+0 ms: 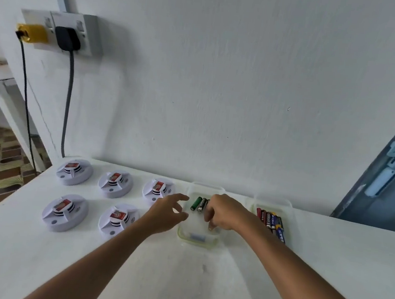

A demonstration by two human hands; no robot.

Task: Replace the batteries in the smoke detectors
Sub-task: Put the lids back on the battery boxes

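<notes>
Reaching right hand [224, 211], clear rectangular tub [202, 243]

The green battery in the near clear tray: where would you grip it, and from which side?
Pinch the green battery across its round middle, coming from above. It lies flat in the clear tray, its left side free, a black battery close on its right, the right hand beyond.

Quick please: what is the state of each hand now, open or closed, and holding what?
Left hand: open, fingers spread, holding nothing, beside the clear tray.
Right hand: fingers curled down inside the tray; whether it holds anything cannot be told.
</notes>
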